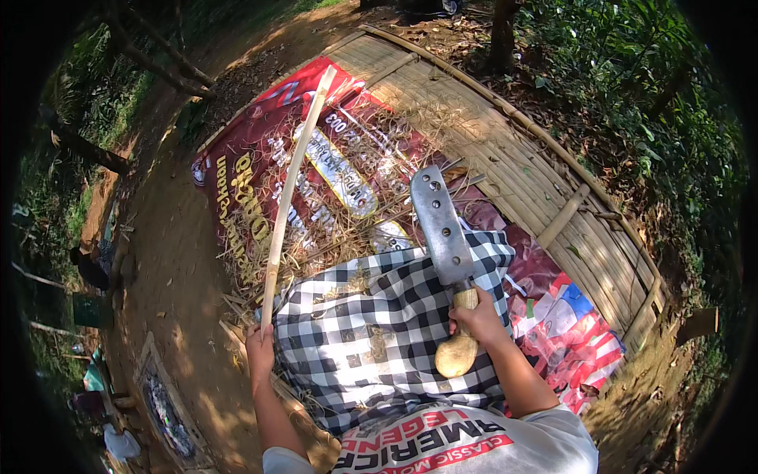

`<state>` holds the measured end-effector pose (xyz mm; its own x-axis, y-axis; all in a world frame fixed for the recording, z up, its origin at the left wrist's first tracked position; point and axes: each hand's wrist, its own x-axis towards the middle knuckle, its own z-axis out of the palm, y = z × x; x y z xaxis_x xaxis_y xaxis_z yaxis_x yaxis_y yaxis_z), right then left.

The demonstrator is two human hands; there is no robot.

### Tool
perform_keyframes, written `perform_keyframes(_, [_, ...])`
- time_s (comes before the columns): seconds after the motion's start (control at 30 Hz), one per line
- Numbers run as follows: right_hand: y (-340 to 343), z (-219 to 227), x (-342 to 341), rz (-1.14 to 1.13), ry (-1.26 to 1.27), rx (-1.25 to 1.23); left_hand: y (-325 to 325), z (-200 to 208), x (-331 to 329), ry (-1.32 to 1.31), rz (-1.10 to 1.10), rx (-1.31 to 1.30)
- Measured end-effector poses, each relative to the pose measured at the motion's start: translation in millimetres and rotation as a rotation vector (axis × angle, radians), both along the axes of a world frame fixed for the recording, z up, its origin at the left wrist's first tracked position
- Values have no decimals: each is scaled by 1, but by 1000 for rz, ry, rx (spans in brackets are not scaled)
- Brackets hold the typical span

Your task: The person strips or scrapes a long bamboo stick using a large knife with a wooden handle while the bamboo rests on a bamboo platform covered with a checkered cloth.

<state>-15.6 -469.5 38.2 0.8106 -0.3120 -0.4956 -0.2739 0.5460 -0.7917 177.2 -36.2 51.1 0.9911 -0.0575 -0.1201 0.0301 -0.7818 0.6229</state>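
Across my lap I've got a black-and-white checked cloth point(410, 304), I'd guess to keep grit and splinters off my legs. Left grip point(260, 351) is wrapped round the near end of a long pale wooden strip point(278, 235), which slants away from me over the red banner point(254, 120). Holding it right at the end leaves nearly the whole length free of my fingers, probably the point of grabbing it there.

Right grip point(475, 317) is closed round the wooden handle of a broad knife point(444, 229), a row of holes running along its blade. I'm choked up near the blade, which likely gives better control, and the fat rounded butt pokes out below my hand. Blade points away from me and well apart from the strip, so my other hand looks safe enough.

Curly shavings point(339, 237) are all over the banner, which seems handy as a catch sheet on the bamboo platform point(517, 166). Colourful sheet point(564, 340) lies off to my right.
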Motion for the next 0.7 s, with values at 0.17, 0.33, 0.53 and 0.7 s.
perform_keyframes(0.17, [1, 0, 3, 18, -9, 9, 18, -3, 15, -307, -50, 149])
perform_keyframes(0.33, [6, 3, 6, -16, -14, -31, -4, 4, -13, -263, -42, 72])
perform_keyframes(0.53, [19, 7, 3, -127, -40, -157, -47, 31, -53, 35, -141, 103])
perform_keyframes(0.7, [23, 16, 12, -107, -55, -312, -31, 23, -73, 84, -238, 236])
